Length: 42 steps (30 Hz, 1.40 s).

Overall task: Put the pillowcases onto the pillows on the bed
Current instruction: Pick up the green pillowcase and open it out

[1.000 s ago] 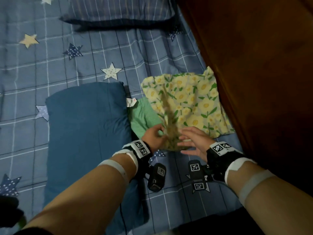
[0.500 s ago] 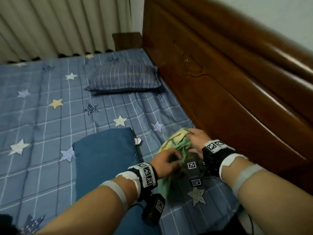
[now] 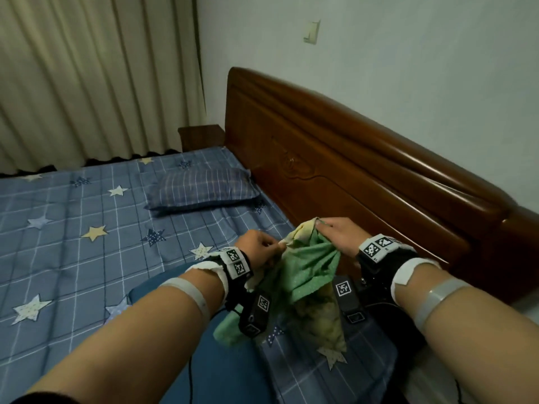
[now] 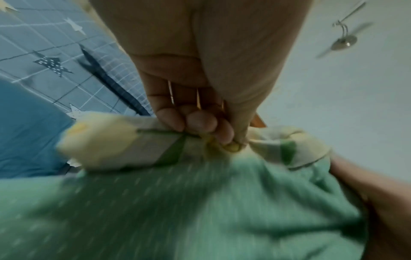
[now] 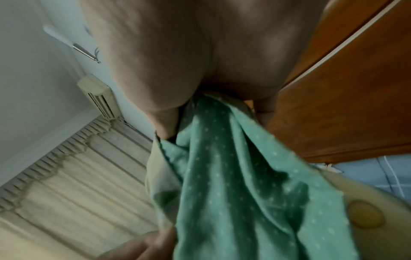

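A pillowcase [image 3: 309,272], yellow-flowered on one side and green with white dots on the other, hangs bunched between both hands above the bed. My left hand [image 3: 259,249] pinches its yellow edge [image 4: 211,140]. My right hand [image 3: 335,234] grips the upper edge, and the green cloth [image 5: 233,184] spills down from its fingers. A bare dark-blue pillow [image 3: 180,354] lies under my left forearm. A second pillow [image 3: 201,189] in a blue plaid case rests near the headboard.
The wooden headboard [image 3: 350,176] runs along the right, close to my right hand. The blue star-patterned sheet [image 3: 73,228] covers the bed to the left. Beige curtains [image 3: 87,77] hang behind the bed, with a small wooden nightstand [image 3: 201,137] at the corner.
Both hands have lifted the pillowcase off the sheet, where it lay flat a second ago, and now hold it bunched in the air. The head view has tilted up.
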Motion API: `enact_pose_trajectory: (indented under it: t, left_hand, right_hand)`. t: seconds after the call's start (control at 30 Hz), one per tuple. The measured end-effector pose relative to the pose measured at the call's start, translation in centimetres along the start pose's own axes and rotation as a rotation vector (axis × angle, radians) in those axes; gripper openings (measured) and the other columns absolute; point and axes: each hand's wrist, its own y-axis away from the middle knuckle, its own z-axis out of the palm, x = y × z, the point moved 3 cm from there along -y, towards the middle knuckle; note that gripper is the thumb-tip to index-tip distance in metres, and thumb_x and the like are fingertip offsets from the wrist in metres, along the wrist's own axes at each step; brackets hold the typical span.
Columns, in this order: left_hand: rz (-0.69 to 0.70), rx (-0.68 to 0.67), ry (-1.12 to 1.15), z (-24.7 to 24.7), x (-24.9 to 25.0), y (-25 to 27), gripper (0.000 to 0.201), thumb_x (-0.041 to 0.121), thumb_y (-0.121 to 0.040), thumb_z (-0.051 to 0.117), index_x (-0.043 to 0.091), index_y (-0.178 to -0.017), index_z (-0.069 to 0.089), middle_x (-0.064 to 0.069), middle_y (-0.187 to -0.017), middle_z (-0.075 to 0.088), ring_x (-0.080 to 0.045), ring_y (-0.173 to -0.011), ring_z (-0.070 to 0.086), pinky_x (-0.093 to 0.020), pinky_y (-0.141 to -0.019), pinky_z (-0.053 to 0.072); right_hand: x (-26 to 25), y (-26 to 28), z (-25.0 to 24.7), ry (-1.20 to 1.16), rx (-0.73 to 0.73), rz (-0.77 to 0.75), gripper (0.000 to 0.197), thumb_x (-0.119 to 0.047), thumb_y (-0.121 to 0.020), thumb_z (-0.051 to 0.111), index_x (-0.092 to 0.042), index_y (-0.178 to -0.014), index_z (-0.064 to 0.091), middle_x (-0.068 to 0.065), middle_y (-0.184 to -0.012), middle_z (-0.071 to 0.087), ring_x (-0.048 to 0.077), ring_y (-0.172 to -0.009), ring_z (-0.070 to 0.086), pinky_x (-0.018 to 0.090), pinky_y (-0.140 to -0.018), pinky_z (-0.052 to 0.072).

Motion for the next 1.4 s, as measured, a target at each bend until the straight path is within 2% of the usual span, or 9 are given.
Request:
enact_pose_trajectory:
  t: [0.17, 0.37, 0.57, 0.63, 0.77, 0.87, 1.1, 1.27, 1.4]
  left_hand:
    - [0.020, 0.229, -0.039, -5.1, 1.8, 1.4, 0.024, 0.038, -0.095, 0.062, 0.022, -0.084, 0.075, 0.008, -0.061, 0.071, -0.002, -0.052, 0.067, -0.024, -0.058, 0.059]
    - [0.205, 0.516, -0.164, -10.1, 7.4, 2.2, 0.013, 0.025, -0.096, 0.058, 0.024, -0.101, 0.070, 0.001, -0.093, 0.073, -0.020, -0.086, 0.067, -0.033, -0.077, 0.055]
    - [0.323, 0.479, -0.420, -12.0, 10.0, 1.7, 0.037, 0.020, -0.088, 0.066, 0.026, -0.124, 0.057, -0.005, -0.113, 0.068, -0.027, -0.101, 0.065, -0.030, -0.077, 0.047]
    - [0.296, 0.499, -0.507, -12.5, 10.7, 1.6, 0.032, 0.026, -0.085, 0.072, 0.023, -0.114, 0.059, -0.004, -0.103, 0.068, -0.026, -0.095, 0.065, -0.029, -0.071, 0.044]
    - [0.199, 0.431, -0.597, -12.4, 11.2, 1.3, 0.031, 0.044, -0.078, 0.075, 0.027, -0.085, 0.050, 0.003, -0.084, 0.059, -0.022, -0.081, 0.060, -0.029, -0.062, 0.038]
    - [0.153, 0.328, -0.651, -11.0, 11.5, 1.2, 0.039, 0.050, -0.076, 0.074, 0.029, -0.086, 0.043, 0.005, -0.086, 0.056, -0.020, -0.079, 0.054, -0.032, -0.065, 0.042]
    - [0.083, 0.291, -0.726, -8.3, 11.6, 1.2, 0.035, 0.019, -0.085, 0.061, 0.023, -0.114, 0.042, -0.006, -0.117, 0.051, -0.030, -0.105, 0.055, -0.045, -0.080, 0.052]
    - [0.272, 0.152, -0.582, -5.4, 11.6, 1.5, 0.045, 0.011, -0.085, 0.058, 0.031, -0.122, 0.044, -0.003, -0.111, 0.066, -0.028, -0.099, 0.063, -0.046, -0.081, 0.055]
    - [0.180, 0.115, -0.321, -5.0, 10.1, 1.5, 0.041, 0.004, -0.088, 0.051, 0.035, -0.114, 0.048, -0.002, -0.101, 0.068, -0.023, -0.085, 0.066, -0.050, -0.076, 0.058]
  right_hand:
    - [-0.1, 1.0, -0.8, 0.219, -0.086, -0.029, 0.030, -0.038, -0.096, 0.055, -0.021, -0.117, 0.069, 0.003, -0.111, 0.071, 0.020, -0.106, 0.065, 0.040, -0.097, 0.050]
    - [-2.1, -0.2, -1.0, 0.345, -0.016, -0.092, 0.029, -0.048, -0.090, 0.060, -0.029, -0.108, 0.071, 0.005, -0.097, 0.074, 0.023, -0.091, 0.068, 0.043, -0.087, 0.054]
    - [-3.9, -2.5, -3.6, 0.304, 0.033, -0.096, 0.047, -0.046, -0.098, 0.042, -0.009, -0.104, 0.069, 0.014, -0.101, 0.071, 0.030, -0.095, 0.065, 0.039, -0.085, 0.048]
    - [-4.4, -2.8, -4.4, 0.317, 0.008, -0.136, 0.037, -0.039, -0.099, 0.046, -0.012, -0.106, 0.071, 0.010, -0.094, 0.071, 0.025, -0.087, 0.065, 0.035, -0.075, 0.046]
    - [-4.9, -3.2, -5.9, 0.343, 0.017, -0.198, 0.026, -0.024, -0.094, 0.055, -0.026, -0.116, 0.069, 0.003, -0.110, 0.071, 0.022, -0.099, 0.066, 0.039, -0.089, 0.054]
    - [-5.4, -3.3, -6.5, 0.386, 0.161, -0.203, 0.023, -0.024, -0.088, 0.060, -0.039, -0.100, 0.070, 0.001, -0.111, 0.067, 0.026, -0.105, 0.060, 0.039, -0.089, 0.053]
    - [-7.1, -2.0, -4.6, 0.278, 0.039, -0.365, 0.016, -0.017, -0.089, 0.064, -0.022, -0.098, 0.076, -0.001, -0.094, 0.072, 0.006, -0.078, 0.062, 0.013, -0.067, 0.046]
    - [-7.5, -1.8, -2.4, 0.106, -0.167, -0.313, 0.017, -0.022, -0.094, 0.059, -0.019, -0.078, 0.062, 0.002, -0.059, 0.060, 0.009, -0.046, 0.056, 0.025, -0.049, 0.045]
    - [-6.3, -2.5, -2.0, 0.068, -0.179, -0.238, 0.017, -0.029, -0.094, 0.061, -0.016, -0.083, 0.058, 0.004, -0.075, 0.062, 0.019, -0.070, 0.063, 0.030, -0.066, 0.055]
